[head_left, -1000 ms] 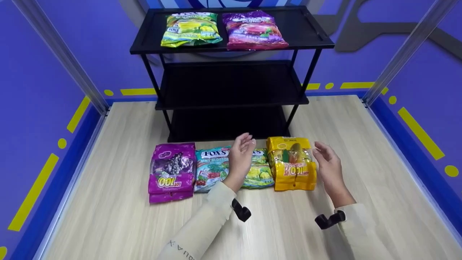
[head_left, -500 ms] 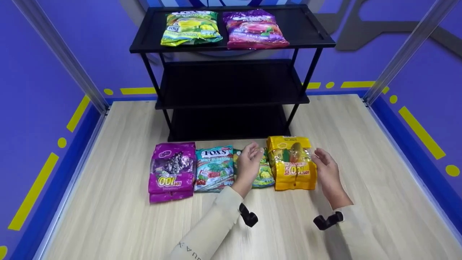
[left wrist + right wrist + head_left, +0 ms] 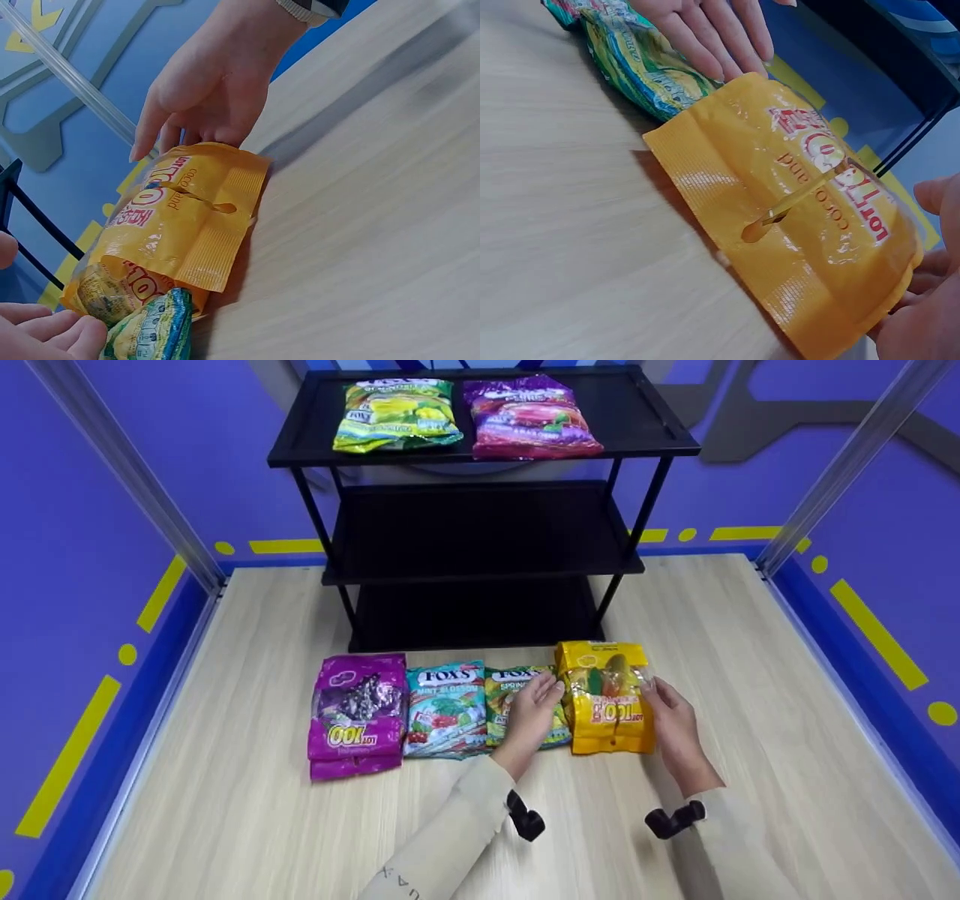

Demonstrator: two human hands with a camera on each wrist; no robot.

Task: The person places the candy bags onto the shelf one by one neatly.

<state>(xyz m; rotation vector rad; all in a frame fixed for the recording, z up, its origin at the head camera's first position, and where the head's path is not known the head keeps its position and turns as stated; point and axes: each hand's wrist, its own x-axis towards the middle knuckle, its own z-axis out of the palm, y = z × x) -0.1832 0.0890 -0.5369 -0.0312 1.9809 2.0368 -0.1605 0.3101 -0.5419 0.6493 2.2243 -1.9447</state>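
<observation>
A yellow candy bag (image 3: 611,720), printed "Lot 100", lies on the table between both hands in the head view. My left hand (image 3: 534,716) overlaps the green Fox's bag (image 3: 498,718), its fingertips at the yellow bag's left edge. In the right wrist view those fingers (image 3: 727,37) are stretched out straight. At the yellow bag's right edge is my right hand (image 3: 675,727); its fingers reach down along that side, partly hidden behind the bag in the left wrist view. Thumb and fingers there look relaxed, not closed round the bag.
A teal Fox's bag (image 3: 445,709) and a purple candy bag (image 3: 357,716) lie in the same row to the left. Behind the row stands a black three-tier shelf (image 3: 484,536), with a yellow-green bag (image 3: 397,416) and a purple-pink bag (image 3: 531,420) on top.
My left hand has moved right across the green bag to the yellow bag's left side. The right hand has come slightly left to its right edge. The bags have stayed in place.
</observation>
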